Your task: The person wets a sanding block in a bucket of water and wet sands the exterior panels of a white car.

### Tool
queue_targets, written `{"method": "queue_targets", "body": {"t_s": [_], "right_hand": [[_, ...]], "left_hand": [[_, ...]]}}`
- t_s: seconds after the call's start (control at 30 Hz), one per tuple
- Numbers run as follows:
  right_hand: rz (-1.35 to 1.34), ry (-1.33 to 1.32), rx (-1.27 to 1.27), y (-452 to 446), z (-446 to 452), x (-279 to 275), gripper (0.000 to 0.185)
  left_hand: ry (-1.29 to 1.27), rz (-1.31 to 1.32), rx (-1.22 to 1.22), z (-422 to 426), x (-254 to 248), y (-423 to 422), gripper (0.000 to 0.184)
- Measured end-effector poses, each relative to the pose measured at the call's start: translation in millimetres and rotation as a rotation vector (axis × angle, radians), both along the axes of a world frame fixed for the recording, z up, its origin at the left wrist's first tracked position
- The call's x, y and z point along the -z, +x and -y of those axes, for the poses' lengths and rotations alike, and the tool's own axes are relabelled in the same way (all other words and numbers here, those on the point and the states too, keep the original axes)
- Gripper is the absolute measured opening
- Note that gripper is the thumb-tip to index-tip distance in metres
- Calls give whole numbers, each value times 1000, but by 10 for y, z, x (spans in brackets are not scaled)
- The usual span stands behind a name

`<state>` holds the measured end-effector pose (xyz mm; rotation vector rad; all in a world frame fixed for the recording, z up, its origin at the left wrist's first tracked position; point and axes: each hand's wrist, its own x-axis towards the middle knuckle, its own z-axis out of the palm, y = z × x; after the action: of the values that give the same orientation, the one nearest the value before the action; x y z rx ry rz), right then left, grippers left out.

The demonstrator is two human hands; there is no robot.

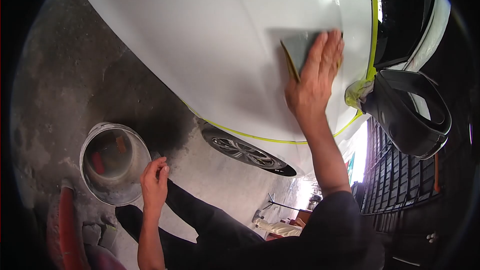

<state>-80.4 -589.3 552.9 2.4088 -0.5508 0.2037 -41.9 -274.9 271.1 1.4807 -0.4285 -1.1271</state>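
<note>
My right hand (316, 77) lies flat on a folded grey-green sheet of sandpaper (300, 47) and presses it against a white car panel (220, 65). The fingers are stretched out together over the sheet, whose yellowish edges stick out at the side. My left hand (154, 182) hangs in the air near the rim of a bucket (85, 170). Its fingers are loosely curled, and nothing shows between them. Inside the bucket, a reddish piece and a brownish piece lie in what looks like cloudy water.
Yellow-green tape (373, 20) runs along the panel's edges. A dark side mirror housing (410, 112) juts out at the right. Below the panel is a wheel (245, 150). A red hose-like object (67, 225) stands at the lower left on the concrete floor (65, 80).
</note>
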Motion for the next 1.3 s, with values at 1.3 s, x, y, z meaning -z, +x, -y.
{"method": "queue_targets", "body": {"t_s": [1.3], "right_hand": [[-5,-44,-128,547,158,-121,72]], "left_hand": [[80,-137,-155,-518,431,174,19]]}}
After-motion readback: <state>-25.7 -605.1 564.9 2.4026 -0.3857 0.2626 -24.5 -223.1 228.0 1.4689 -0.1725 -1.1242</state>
